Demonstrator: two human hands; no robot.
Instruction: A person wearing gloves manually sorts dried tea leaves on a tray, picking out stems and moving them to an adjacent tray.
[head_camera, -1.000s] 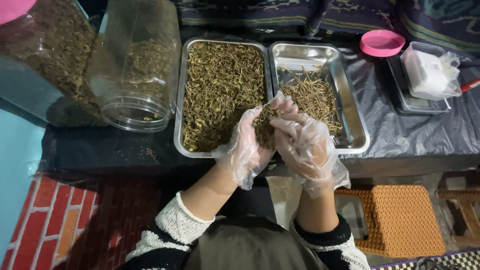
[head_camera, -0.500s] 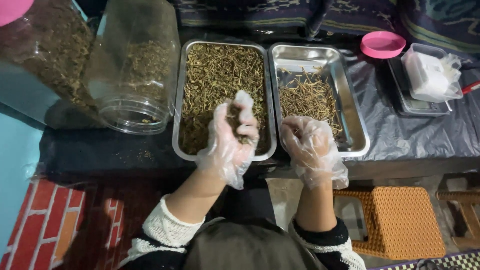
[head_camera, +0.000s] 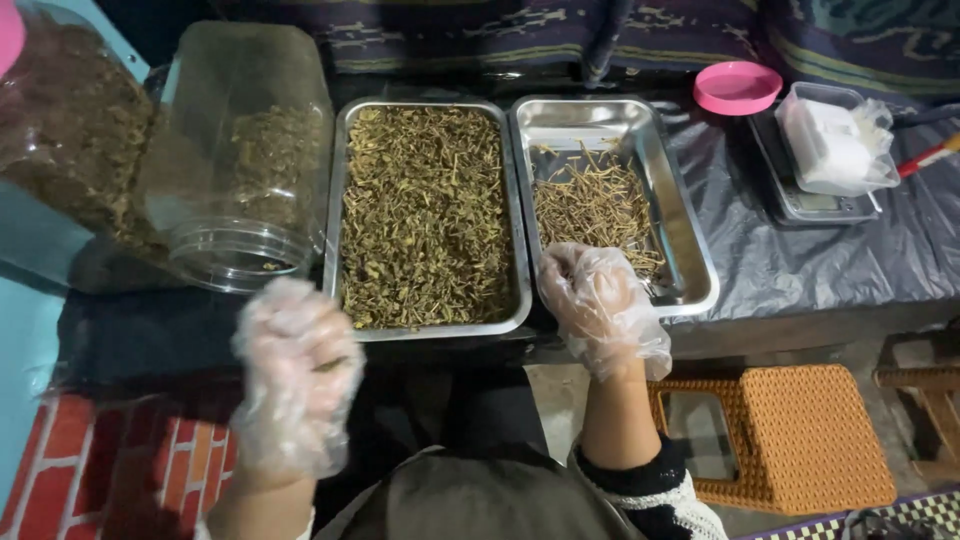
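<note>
Plastic-gloved left hand (head_camera: 297, 375) blurred, grip unclear; right hand (head_camera: 600, 305) loosely curled, empty, over steel tray (head_camera: 690, 262)

A single head-worn camera looks steeply down from close above the near edge of the worktop (head_camera: 800, 270), facing its far side.

Herbs (head_camera: 425, 215): olive-brown, yellow flecks. Stems (head_camera: 595, 205): tan. Trays (head_camera: 620, 118): silver, shiny. Gloves (head_camera: 603, 305): clear, cloudy. Jar (head_camera: 245, 150): clear, olive-brown contents. Lid (head_camera: 737, 87), 1 o'clock: pink. Tub (head_camera: 835, 140): translucent white. Table (head_camera: 820, 260) cover: dark grey, glossy. Stool (head_camera: 800, 435), 4 o'clock: orange-tan weave. Floor (head_camera: 90, 460), 8 o'clock: red brick pattern. Cuff (head_camera: 690, 510): white knit on black sleeve.
</note>
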